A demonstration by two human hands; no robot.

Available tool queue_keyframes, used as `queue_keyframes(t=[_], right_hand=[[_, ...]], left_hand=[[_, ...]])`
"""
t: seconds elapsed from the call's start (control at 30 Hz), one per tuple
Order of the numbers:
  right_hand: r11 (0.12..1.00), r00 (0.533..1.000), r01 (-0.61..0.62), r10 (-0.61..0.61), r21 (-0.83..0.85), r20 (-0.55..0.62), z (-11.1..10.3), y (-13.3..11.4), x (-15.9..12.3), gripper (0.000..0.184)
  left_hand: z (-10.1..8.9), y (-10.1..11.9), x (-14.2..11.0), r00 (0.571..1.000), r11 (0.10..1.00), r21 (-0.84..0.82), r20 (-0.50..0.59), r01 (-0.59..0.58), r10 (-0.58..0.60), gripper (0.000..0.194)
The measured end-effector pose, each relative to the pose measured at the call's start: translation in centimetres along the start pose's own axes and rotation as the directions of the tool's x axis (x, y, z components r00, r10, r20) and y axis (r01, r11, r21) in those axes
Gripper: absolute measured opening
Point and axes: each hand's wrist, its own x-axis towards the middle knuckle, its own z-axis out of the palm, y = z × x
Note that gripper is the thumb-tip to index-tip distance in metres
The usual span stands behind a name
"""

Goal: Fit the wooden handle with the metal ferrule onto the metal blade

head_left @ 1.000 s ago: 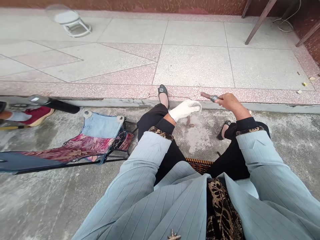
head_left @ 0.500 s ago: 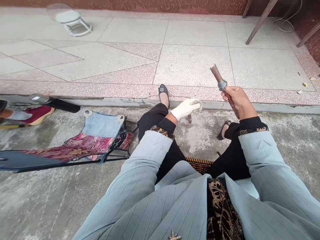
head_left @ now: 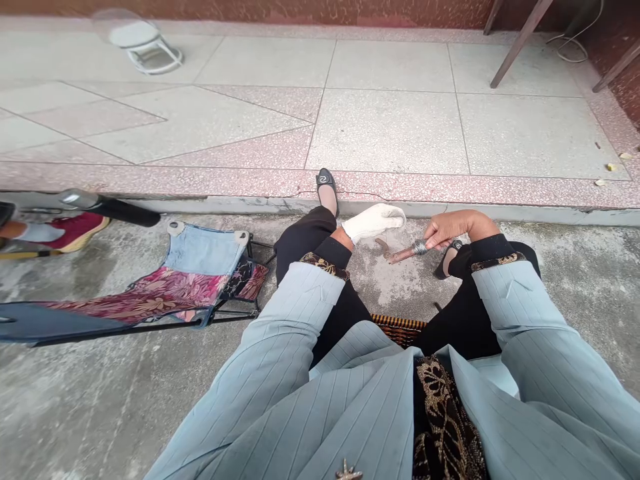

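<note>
Rod (head_left: 406,253) (brownish) held in bare right hand (head_left: 453,227)

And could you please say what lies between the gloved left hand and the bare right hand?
The head view shows a wire-wrapped stick in the right hand, slanting toward the left hand, a curved brown piece near its tip.

the rough grey ground (head_left: 125,387) is lying lower than a pale tiled step (head_left: 390,127). on the ground, a low cloth chair (head_left: 195,250) is standing, a red shoe (head_left: 80,233) is resting near it, and a black shoe (head_left: 440,269) is resting farther right. on the step, a little white stool (head_left: 137,35) is standing, a slanting wooden leg (head_left: 520,47) is reaching down, a cord (head_left: 575,59) is curling beside it, and small leaves (head_left: 610,167) are lying at the right.
</note>
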Motion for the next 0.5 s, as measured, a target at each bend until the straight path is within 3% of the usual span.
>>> queue_keyframes(t=[0.07, 0.13, 0.17, 0.23, 0.3, 0.33, 0.4, 0.5], right_hand=[[0.997, 0.999, 0.048, -0.048, 0.059, -0.015, -0.1, -0.1, -0.7, 0.04], [0.959, 0.971, 0.17, -0.123, 0.229, -0.204, -0.4, -0.2, -1.5, 0.046], [0.91, 0.919, 0.261, -0.131, 0.323, -0.372, -0.6, -0.2, -1.7, 0.05], [0.792, 0.723, 0.435, -0.024, 0.428, -0.691, -1.1, -0.1, -2.0, 0.056], [0.75, 0.537, 0.494, 0.135, 0.44, -0.833, -1.5, 0.3, -1.9, 0.058], [0.751, 0.481, 0.487, 0.196, 0.446, -0.854, -1.7, 0.7, -1.6, 0.058], [0.772, 0.428, 0.428, 0.285, 0.47, -0.858, -1.8, 1.7, -0.8, 0.056], [0.861, 0.433, 0.189, 0.359, 0.472, -0.827, -1.6, 3.1, 0.4, 0.054]], left_hand=[[0.0, -0.1, 0.1, 1.0, 1.0, -0.013, -0.015, -0.022, 0.022, 0.027], [-0.1, -0.3, 0.2, 0.998, 0.997, -0.068, -0.063, -0.027, 0.022, 0.025], [-0.1, -0.4, 0.3, 0.996, 0.995, -0.093, -0.088, -0.016, 0.008, 0.024], [-0.1, -0.4, 0.3, 0.994, 0.993, -0.116, -0.102, 0.019, -0.031, 0.023], [-0.1, -0.3, 0.2, 0.996, 0.993, -0.103, -0.059, 0.056, -0.062, 0.023], [0.0, -0.2, 0.1, 0.997, 0.993, -0.097, -0.029, 0.071, -0.074, 0.023], [0.2, 0.2, -0.1, 0.995, 0.991, -0.093, 0.02, 0.098, -0.097, 0.023], [0.2, 0.7, -0.6, 0.992, 0.989, -0.076, 0.02, 0.127, -0.126, 0.022]])
